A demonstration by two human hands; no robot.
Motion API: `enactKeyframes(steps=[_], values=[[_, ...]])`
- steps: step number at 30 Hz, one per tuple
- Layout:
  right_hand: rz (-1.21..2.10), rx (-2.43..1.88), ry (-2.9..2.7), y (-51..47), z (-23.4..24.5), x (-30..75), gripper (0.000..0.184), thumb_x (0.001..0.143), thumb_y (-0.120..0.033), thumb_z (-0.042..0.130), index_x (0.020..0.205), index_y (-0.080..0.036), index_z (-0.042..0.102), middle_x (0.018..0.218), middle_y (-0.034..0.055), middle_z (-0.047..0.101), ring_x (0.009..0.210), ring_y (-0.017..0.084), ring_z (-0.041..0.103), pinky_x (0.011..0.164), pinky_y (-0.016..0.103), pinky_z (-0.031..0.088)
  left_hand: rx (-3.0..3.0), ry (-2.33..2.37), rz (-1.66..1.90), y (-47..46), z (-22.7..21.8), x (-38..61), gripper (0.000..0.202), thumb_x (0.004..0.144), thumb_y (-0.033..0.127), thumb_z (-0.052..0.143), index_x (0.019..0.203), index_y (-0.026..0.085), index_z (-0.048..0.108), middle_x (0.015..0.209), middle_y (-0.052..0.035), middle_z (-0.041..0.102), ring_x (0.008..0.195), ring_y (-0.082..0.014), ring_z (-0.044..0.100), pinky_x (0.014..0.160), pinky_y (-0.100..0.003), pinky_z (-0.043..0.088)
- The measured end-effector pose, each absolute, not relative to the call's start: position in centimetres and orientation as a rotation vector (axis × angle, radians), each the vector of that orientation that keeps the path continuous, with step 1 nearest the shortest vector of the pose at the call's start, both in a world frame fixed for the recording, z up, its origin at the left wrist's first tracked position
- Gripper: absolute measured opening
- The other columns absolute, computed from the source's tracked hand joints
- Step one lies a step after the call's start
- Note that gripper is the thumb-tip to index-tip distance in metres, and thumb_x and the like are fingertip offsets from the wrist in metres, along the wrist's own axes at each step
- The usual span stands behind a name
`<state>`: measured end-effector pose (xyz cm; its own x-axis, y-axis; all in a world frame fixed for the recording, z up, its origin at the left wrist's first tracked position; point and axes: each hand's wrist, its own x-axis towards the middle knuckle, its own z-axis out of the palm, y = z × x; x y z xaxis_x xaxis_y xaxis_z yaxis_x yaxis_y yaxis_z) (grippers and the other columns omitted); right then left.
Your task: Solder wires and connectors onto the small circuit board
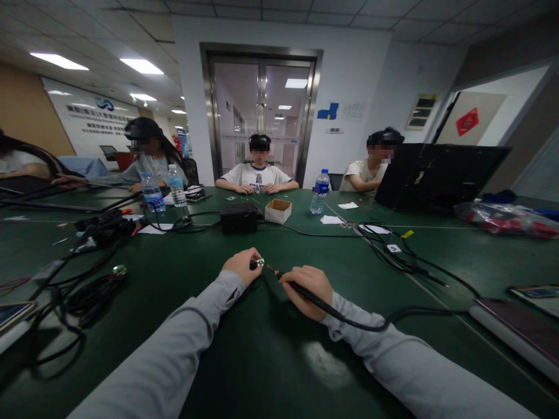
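At nine o'clock on the green table (183,326) a heap of black wires (89,294) is seen, and two water bottles (152,192) are stood at eleven o'clock, with a black box (239,217) and a small cardboard box (278,210) at twelve. In the middle, a tiny green part (260,263) is pinched in the closed fingers of the left hand (241,266), at that hand's three o'clock. The right hand (305,286) is wrapped tight round a black soldering pen (313,298), its thin tip is held right at the part, and a black laptop (437,174) is stood at two o'clock
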<state>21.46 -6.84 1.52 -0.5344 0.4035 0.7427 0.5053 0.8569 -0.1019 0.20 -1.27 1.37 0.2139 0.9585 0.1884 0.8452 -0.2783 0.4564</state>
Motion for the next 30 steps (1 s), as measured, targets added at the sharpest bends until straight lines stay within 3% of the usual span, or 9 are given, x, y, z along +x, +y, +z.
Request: enactKeyframes(steps=[30], values=[[-0.146, -0.605, -2.24, -6.88, 1.59, 21.36, 0.014, 0.093, -0.021, 0.046, 0.091, -0.021, 0.06, 0.075, 0.0015, 0.067, 0.058, 0.012, 0.056, 0.059, 0.026, 0.039, 2.226, 1.69, 0.657, -1.3, 1.34, 0.18, 0.014, 0.076, 0.023, 0.061, 0.09, 0.025, 0.064, 0.097, 0.0, 0.071, 0.089, -0.0165, 0.065, 0.075, -0.025, 0.047]])
